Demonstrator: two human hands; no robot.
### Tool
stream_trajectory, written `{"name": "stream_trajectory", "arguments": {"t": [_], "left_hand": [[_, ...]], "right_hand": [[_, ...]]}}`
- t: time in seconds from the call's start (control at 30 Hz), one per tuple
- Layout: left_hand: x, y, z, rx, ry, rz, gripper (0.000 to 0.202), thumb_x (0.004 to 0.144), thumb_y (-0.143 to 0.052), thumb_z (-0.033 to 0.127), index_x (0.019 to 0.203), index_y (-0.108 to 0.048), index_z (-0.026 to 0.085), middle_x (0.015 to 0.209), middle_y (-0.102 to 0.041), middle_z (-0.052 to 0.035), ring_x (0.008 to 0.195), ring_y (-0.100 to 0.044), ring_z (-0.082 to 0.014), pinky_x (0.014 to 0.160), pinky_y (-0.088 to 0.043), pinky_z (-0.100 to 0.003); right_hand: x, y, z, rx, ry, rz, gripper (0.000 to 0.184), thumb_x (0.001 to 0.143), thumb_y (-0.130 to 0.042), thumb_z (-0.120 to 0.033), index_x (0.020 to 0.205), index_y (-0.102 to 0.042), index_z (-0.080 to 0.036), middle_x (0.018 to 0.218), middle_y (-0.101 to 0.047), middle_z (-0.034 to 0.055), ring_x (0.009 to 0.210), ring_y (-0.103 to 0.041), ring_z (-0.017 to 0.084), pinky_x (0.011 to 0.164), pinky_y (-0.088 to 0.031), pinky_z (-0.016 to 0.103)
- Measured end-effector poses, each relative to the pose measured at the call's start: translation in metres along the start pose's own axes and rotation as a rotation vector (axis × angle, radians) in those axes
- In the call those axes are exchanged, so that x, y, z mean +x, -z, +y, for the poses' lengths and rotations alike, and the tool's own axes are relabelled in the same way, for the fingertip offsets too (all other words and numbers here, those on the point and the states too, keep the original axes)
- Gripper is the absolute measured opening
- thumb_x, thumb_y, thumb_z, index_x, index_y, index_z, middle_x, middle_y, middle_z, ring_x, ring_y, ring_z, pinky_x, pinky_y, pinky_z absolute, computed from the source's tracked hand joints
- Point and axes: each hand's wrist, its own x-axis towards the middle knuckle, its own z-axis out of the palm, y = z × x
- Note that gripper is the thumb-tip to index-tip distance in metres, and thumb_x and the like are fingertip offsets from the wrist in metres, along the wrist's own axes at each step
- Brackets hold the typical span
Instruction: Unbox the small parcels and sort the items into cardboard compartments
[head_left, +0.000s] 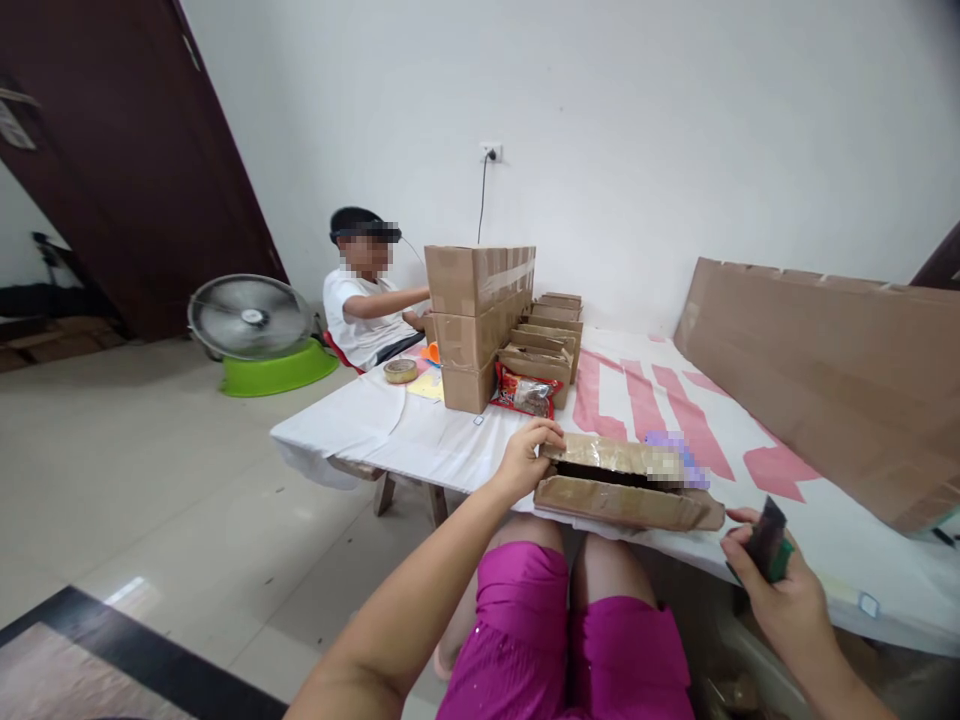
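Observation:
A cardboard box point(630, 500) lies at the table's near edge, with a dark gap between its top flaps and clear tape on the far flap. My left hand point(527, 458) grips the box's left end, fingers over the top corner. At the opposite end, my right hand point(787, 590) is closed around a green tool with a dark, flat, blade-like end point(769, 532); its exact kind is unclear. The right fingertips are close to the box's right corner. A purple item point(696, 465), partly blurred, shows at the box's far right side.
Taped boxes point(465, 330) stand stacked on the white-covered table point(360, 420), beside a row of open boxes point(551, 340). A red food packet point(529, 390) leans there. A tape roll point(400, 371) lies left. Large cardboard point(810, 370) stands right. Another person point(375, 310) sits beyond; a fan point(251, 318) is behind.

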Motion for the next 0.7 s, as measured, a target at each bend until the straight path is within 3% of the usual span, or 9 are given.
{"name": "stream_trajectory", "arguments": {"t": [0.1,0.23,0.43,0.6,0.7], "left_hand": [[0.000,0.000,0.001,-0.011,0.003,-0.015,0.039,0.057,-0.044,-0.008,0.076,-0.066,0.017,0.095,-0.062,-0.0047,0.093,-0.061,-0.0169,0.086,-0.047,-0.032],[-0.001,0.000,0.004,-0.024,0.041,0.025,0.031,0.063,-0.048,-0.005,0.078,-0.064,0.017,0.095,-0.062,-0.0047,0.094,-0.060,-0.0174,0.088,-0.046,-0.033],[0.000,-0.005,0.006,-0.051,0.245,0.146,0.018,0.081,-0.058,0.016,0.098,-0.056,0.019,0.090,-0.065,-0.0029,0.086,-0.061,-0.0164,0.082,-0.047,-0.031],[0.000,-0.014,-0.002,-0.093,0.313,0.269,0.025,0.079,-0.058,0.012,0.100,-0.048,0.020,0.079,-0.059,0.0012,0.074,-0.058,-0.0130,0.073,-0.046,-0.025],[0.000,-0.016,-0.005,-0.026,0.333,0.314,0.018,0.078,-0.060,0.014,0.088,-0.047,0.020,0.074,-0.053,0.0033,0.068,-0.053,-0.0112,0.067,-0.043,-0.023]], "right_hand": [[0.006,-0.005,-0.015,0.034,0.065,0.006,0.024,0.079,-0.062,-0.045,0.085,-0.058,-0.022,0.106,-0.062,0.0064,0.092,-0.060,0.020,0.082,-0.049,0.031],[0.009,-0.012,-0.026,0.092,0.033,-0.115,0.024,0.081,-0.060,-0.044,0.091,-0.059,-0.022,0.103,-0.065,0.0059,0.086,-0.062,0.018,0.069,-0.050,0.025],[0.002,-0.015,-0.024,0.054,0.007,-0.086,0.029,0.083,-0.053,-0.051,0.075,-0.055,-0.023,0.103,-0.065,0.0066,0.092,-0.062,0.022,0.085,-0.050,0.032],[-0.005,-0.015,-0.008,0.046,-0.002,-0.075,0.031,0.081,-0.054,-0.052,0.092,-0.061,-0.024,0.099,-0.066,0.0062,0.095,-0.062,0.025,0.092,-0.050,0.037],[-0.007,-0.015,-0.010,-0.013,0.021,-0.088,0.032,0.081,-0.055,-0.051,0.096,-0.063,-0.024,0.100,-0.066,0.0052,0.098,-0.062,0.025,0.094,-0.049,0.036]]}}
